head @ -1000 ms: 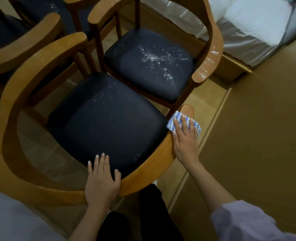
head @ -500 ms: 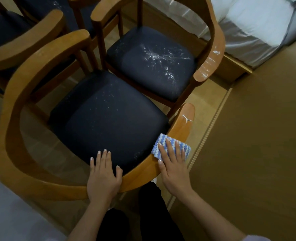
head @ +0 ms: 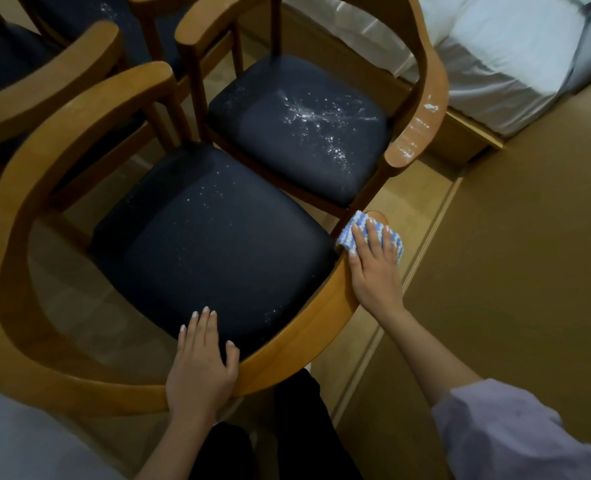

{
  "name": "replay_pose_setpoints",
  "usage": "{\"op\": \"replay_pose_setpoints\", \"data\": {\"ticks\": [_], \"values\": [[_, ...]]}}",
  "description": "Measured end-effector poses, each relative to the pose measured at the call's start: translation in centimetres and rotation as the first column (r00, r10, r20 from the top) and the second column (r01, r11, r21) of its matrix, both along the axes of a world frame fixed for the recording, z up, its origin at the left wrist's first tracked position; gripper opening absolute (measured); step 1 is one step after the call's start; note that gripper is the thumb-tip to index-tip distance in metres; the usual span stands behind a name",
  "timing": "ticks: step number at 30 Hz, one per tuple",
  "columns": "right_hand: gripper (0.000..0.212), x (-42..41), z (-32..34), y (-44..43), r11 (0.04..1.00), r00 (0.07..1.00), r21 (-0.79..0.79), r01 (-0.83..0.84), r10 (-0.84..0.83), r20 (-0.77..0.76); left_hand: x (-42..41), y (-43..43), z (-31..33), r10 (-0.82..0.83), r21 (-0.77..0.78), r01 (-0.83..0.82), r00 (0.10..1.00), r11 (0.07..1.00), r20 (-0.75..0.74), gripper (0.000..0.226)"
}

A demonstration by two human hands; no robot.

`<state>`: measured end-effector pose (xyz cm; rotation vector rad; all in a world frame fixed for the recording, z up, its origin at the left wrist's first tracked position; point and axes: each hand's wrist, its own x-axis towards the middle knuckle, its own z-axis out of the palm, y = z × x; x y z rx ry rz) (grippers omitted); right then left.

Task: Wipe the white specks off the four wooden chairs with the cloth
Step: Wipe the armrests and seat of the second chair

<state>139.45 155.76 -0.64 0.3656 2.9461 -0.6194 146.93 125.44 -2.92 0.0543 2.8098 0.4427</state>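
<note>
Your right hand [head: 373, 271] lies flat, fingers straight and close together, pressing a blue-and-white cloth [head: 349, 233] onto the rounded tip of the nearest chair's [head: 304, 341] right armrest. The cloth shows beyond the fingertips and at both sides of the hand. A lilac sleeve [head: 512, 431] covers that arm near the elbow.

Your left hand [head: 200, 362] rests open on the same chair's curved wooden rail, palm down. Its fingers reach straight over the edge of the dark blue seat [head: 214, 244], and the thumb is spread to the side. Faint white specks [head: 214, 202] dot that seat.

Just beyond stands a second chair [head: 422, 74], its seat streaked with heavier white marks [head: 322, 116]; more white smears show on its right armrest [head: 412, 133]. Two further chairs [head: 44, 84] stand at the upper left, partly out of view. A bed with white sheets [head: 495, 46] is at the upper right, on a brown floor [head: 529, 237].
</note>
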Motion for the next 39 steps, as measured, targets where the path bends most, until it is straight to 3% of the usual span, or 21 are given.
{"op": "replay_pose_setpoints", "data": {"ticks": [9,19,23,32,39], "values": [[0.057,-1.6,-0.2,0.1,0.998,0.999,0.025,0.052,-0.052,-0.017,-0.2,0.1,0.1,0.001,0.004,-0.001,1.0,1.0,0.0,0.071],[0.058,6.6,0.4,-5.8,1.0,0.991,0.014,0.022,-0.023,0.132,0.0,0.1,0.3,-0.016,-0.019,0.016,1.0,1.0,0.001,0.071],[0.058,8.0,0.3,-6.4,0.999,0.993,0.029,-0.033,0.03,0.113,0.1,0.2,0.3,-0.011,-0.013,0.011,1.0,1.0,0.013,0.071],[0.052,1.1,0.1,-1.3,0.997,0.998,0.051,0.061,-0.063,0.029,0.1,0.1,0.1,-0.007,-0.002,0.007,1.0,1.0,0.028,0.071],[0.053,-4.1,0.2,1.7,0.993,0.993,-0.017,0.115,-0.115,0.019,0.0,0.1,0.1,-0.017,-0.003,0.017,1.0,1.0,0.022,0.069]]}}
